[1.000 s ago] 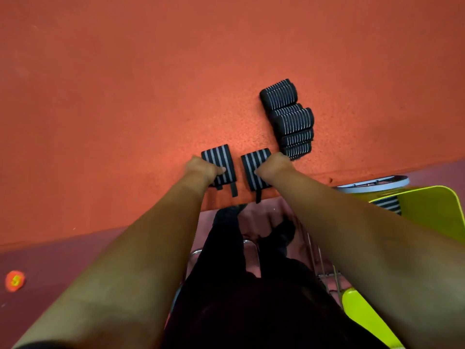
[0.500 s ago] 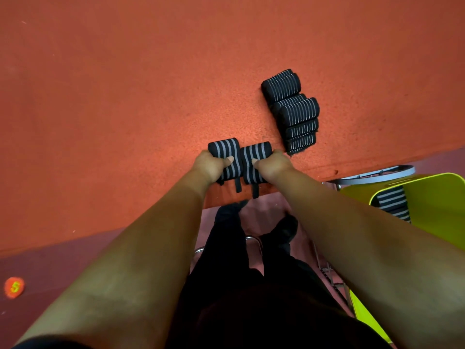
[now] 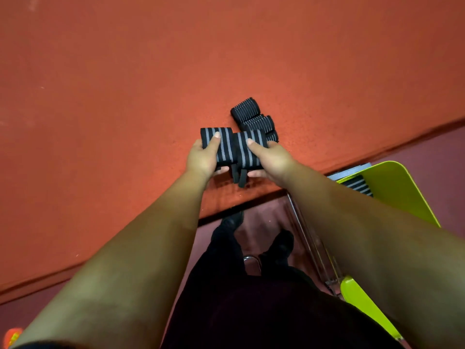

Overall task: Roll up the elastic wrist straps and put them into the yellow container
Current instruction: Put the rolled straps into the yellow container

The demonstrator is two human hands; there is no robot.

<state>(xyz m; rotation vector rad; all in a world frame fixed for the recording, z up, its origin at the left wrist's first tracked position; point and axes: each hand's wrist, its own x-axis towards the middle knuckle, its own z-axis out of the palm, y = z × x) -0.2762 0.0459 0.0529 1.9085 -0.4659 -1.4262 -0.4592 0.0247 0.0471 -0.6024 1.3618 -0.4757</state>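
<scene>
Two rolled black wrist straps with grey stripes are held side by side above the near edge of the orange table (image 3: 125,96). My left hand (image 3: 203,157) grips the left roll (image 3: 221,144), thumb on top. My right hand (image 3: 270,159) grips the right roll (image 3: 247,149). Short black tabs hang from both rolls. Behind them a pile of several rolled straps (image 3: 253,118) lies on the table. The yellow container (image 3: 392,187) stands low at the right, with a striped strap (image 3: 358,186) showing inside it.
The table's front edge runs diagonally from lower left to upper right. Below it are my dark trousers and shoes on a maroon floor, a metal chair frame (image 3: 309,243), and a yellow-green seat part (image 3: 362,303). An orange marker (image 3: 12,336) lies at the bottom left.
The two rolls were apart on the table; my hands pushed them together and lifted them off the surface. The view tilted, so the pile now sits closer behind them.
</scene>
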